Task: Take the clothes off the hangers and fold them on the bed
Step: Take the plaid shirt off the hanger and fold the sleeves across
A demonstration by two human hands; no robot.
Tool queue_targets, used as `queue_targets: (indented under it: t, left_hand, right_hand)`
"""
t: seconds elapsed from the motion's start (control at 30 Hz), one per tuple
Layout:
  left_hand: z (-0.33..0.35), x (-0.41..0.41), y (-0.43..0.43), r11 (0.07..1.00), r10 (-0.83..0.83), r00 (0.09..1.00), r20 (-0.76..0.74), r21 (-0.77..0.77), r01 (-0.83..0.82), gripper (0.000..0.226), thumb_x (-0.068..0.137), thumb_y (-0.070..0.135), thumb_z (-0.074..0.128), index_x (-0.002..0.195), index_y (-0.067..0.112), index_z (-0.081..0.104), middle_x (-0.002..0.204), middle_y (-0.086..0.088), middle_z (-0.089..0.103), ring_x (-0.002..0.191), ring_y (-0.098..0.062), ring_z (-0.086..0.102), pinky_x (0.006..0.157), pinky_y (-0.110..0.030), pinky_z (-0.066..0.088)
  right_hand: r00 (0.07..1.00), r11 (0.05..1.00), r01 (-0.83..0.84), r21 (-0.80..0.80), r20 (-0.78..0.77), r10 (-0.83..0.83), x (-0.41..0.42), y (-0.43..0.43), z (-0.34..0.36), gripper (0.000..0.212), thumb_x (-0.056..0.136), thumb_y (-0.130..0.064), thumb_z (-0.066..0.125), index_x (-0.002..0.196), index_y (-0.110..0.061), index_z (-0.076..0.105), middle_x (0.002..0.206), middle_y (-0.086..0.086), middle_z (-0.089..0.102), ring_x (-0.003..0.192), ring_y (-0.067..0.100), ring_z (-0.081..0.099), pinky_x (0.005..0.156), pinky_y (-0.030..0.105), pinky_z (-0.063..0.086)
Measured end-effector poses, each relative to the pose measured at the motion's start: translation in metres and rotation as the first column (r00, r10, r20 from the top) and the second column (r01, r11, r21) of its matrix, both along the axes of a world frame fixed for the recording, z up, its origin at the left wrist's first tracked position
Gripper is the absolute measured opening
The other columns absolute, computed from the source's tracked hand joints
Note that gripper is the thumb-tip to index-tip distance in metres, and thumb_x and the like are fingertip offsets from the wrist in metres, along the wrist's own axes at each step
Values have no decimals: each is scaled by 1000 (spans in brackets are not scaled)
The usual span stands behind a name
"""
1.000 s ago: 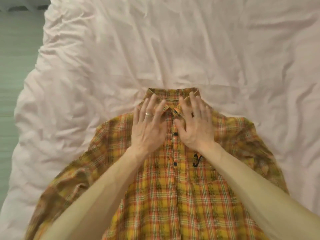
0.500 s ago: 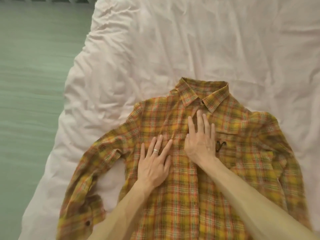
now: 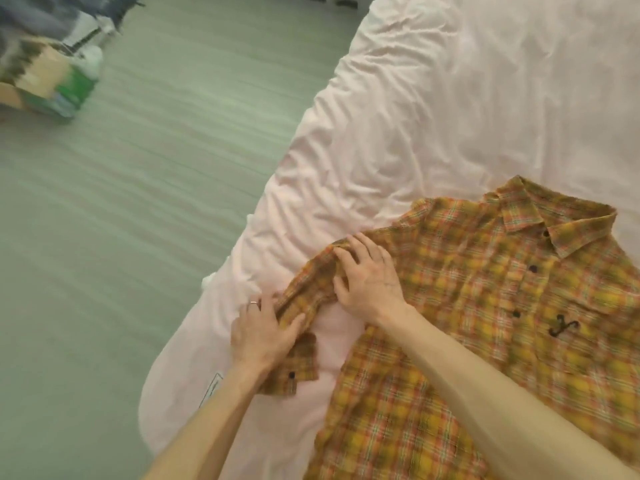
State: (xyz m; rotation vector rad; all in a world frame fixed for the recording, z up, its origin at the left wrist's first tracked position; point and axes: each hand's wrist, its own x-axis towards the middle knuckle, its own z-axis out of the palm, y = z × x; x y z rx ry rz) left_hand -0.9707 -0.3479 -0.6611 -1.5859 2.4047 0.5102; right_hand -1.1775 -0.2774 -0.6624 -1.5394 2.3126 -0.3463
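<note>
**Plaid shirt on bed, one sleeve held in both hands**

1. Plaid shirt (image 3: 485, 334): yellow, orange and green check. It lies front up and buttoned on the bed (image 3: 467, 81), near the bed's left edge, at the lower right of the view. The collar (image 3: 554, 218) points away from the person. Dark buttons (image 3: 532, 269) run down the front, and there is a dark embroidered mark (image 3: 562, 325) on the chest. The hem runs out of frame.

2. Sleeve (image 3: 313, 284): the one nearest the bed's edge. It is bunched into a ridge and slants from the shoulder toward the person. Its cuff (image 3: 298, 370), with one dark button, lies flat on the sheet (image 3: 398, 150) and touches the left wrist.

3. Left hand (image 3: 259, 336): low on the sleeve. The thumb lies over the cloth and the fingers curl at its far edge, pinching the fabric between them. There is a ring (image 3: 254, 303) on one finger.

4. Right hand (image 3: 372, 280): higher on the same sleeve, near the shoulder, palm down. The fingers are bent with their tips dug into the ridge, and the thumb sits against its near edge, gripping it. The right forearm (image 3: 485, 393) crosses the shirt front and hides part of it.

5. Sheet: pale pink and heavily creased. A small line-drawn label (image 3: 211, 386) is partly covered by the left forearm (image 3: 207, 431).

6. Surroundings: grey-green floor (image 3: 138, 220) lies left of the bed. At the upper left, well apart from the bed, is a cardboard box (image 3: 41, 77) beside green-and-white packs. All of it is blurred, so what it holds cannot be told.
</note>
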Motion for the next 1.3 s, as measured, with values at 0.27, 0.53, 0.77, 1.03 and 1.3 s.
queue_targets:
  t: [0.27, 0.53, 0.77, 1.03, 1.3]
  left_hand:
    - [34, 25, -69, 839, 455, 838, -300, 458, -292, 21, 86, 21, 66, 76, 18, 47, 73, 3, 60, 75, -20, 57, 57, -22, 41]
    - [53, 38, -163, 775, -331, 943, -28, -578, 255, 34, 61, 2, 79, 89, 17, 67, 94, -6, 67, 90, -31, 62, 75, -39, 38]
    - [17, 9, -127, 855, 517, 824, -234, 84, -512, 63, 88, 40, 61, 143, 23, 36, 155, -11, 29, 142, -32, 27, 111, -49, 25]
    - [-25, -11, -134, 520, 816, 576, -51, 503, -691, 59, 88, 39, 50, 137, 7, 53, 141, -14, 50, 132, -36, 40, 108, -43, 32]
    - [-38, 10, -181, 201, 976, 32, -214, 839, -506, 31, 79, 31, 73, 103, 12, 73, 91, 2, 72, 82, -20, 64, 76, -32, 52]
  right_hand:
    - [999, 924, -23, 382, -20, 34, 19, -26, 6, 40, 90, -19, 53, 130, -13, 48, 153, 11, 31, 137, 31, 32, 106, 44, 36]
    - [966, 899, 257, 354, -94, -239, 16, -61, 18, 40, 88, -25, 52, 126, -14, 56, 157, 8, 28, 140, 32, 28, 108, 47, 33]
    - [938, 757, 318, 571, -71, -340, 5, -32, 13, 49, 97, -35, 44, 140, -13, 45, 159, 9, 25, 141, 32, 29, 108, 52, 35]
    - [993, 983, 115, 144, 12, -118, 15, -85, 24, 44, 98, -40, 49, 137, -21, 48, 138, 1, 51, 127, 23, 43, 106, 40, 39]
    - [974, 963, -226, 149, 9, 227, 47, -163, 5, 49, 89, -51, 61, 135, -36, 52, 139, -7, 51, 131, 21, 41, 105, 38, 34]
